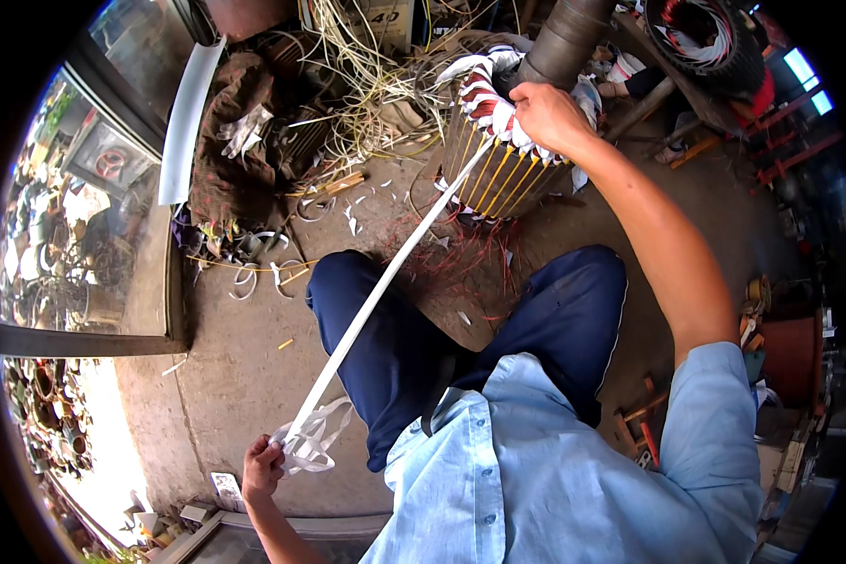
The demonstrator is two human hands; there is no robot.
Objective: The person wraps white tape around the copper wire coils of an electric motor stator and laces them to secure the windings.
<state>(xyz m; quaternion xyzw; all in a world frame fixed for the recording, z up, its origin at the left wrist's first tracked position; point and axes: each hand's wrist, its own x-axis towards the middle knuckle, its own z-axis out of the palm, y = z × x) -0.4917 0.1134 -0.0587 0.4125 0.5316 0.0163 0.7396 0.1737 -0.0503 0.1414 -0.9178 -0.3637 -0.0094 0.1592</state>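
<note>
Daylight enters from the left; the ground strip (pixel 117 428) at near left is overexposed. Illumination decreases toward the right, where bright panes (pixel 801 70) at far right glare blue-white. Fisheye distortion increases toward the periphery; corners are black. Central detail is sharp.

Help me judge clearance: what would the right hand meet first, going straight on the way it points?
The right hand would probably first meet the red-and-white wrapped coil end beside it, though depth is unclear and they may already touch.
</note>
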